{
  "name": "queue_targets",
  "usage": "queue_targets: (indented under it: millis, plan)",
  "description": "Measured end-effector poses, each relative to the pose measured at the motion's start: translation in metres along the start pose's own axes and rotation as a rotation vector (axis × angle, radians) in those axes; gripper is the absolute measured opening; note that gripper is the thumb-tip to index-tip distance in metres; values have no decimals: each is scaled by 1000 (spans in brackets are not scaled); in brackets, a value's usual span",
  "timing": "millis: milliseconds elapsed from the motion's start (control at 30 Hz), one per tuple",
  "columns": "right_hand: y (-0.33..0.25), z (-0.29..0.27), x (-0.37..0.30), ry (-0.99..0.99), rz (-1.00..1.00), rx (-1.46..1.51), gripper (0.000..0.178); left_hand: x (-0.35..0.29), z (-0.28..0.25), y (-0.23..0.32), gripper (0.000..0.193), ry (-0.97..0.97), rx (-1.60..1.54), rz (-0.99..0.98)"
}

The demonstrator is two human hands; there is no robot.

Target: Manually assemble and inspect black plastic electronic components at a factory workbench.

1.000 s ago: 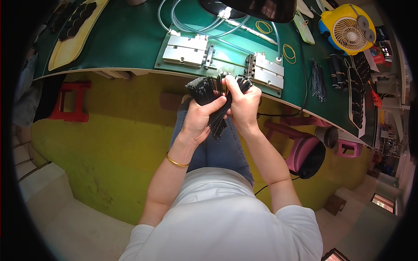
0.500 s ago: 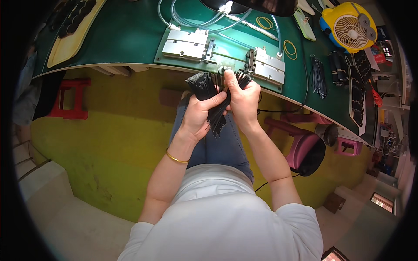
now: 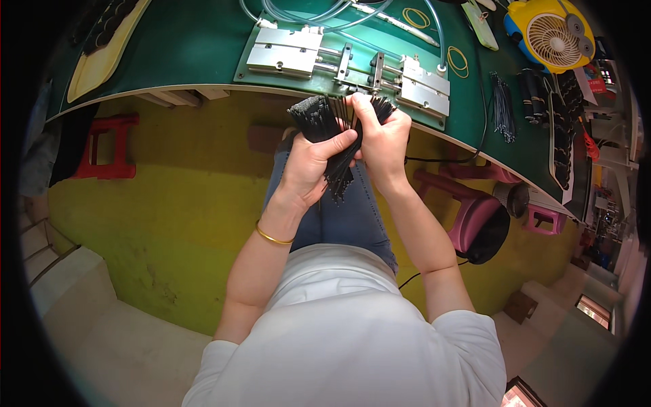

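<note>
Black thin strips, gathered into a bundle of strips (image 3: 332, 139), sit between a seated person's two hands above the lap, just near of the green surface (image 3: 196, 47). The bundle's long axis runs from far to near, tilted slightly; its far ends fan out leftward and rightward, and its near ends taper to a loose tip pointing toward the person's knees. Left hand (image 3: 313, 163) wraps closed around the bundle's middle from the left, thumb across the front. Right hand (image 3: 383, 139) closes on the far right part of the fan, fingers pinching some strips. A gold bangle (image 3: 273, 237) circles the left wrist. On the surface beyond lie two metal clamp blocks (image 3: 285, 51) with clear tubing, and a yellow fan (image 3: 550, 34) far right.
</note>
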State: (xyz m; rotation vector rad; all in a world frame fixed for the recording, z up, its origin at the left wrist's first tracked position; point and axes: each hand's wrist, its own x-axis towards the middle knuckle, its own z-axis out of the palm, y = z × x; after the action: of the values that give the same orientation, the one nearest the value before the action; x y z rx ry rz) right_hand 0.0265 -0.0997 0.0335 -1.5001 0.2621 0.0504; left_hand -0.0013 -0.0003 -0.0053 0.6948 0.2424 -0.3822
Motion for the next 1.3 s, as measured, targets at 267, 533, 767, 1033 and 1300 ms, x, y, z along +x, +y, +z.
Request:
queue_targets:
  millis: [267, 533, 767, 1033, 1300]
  plan:
    - [0, -1, 2, -15, 58, 44, 20, 0, 4, 2, 8, 27, -25, 4]
    - [5, 0, 5, 8, 1, 89, 23, 3, 5, 5, 9, 28, -56, -17]
    - [-2, -2, -2, -111, -6, 69, 21, 0, 8, 9, 8, -28, -71, -28]
    - [1, 0, -2, -21, -62, 9, 22, 0, 6, 5, 8, 37, -22, 3]
    - [1, 1, 1, 20, -49, -16, 22, 3, 6, 5, 8, 29, -33, 19]
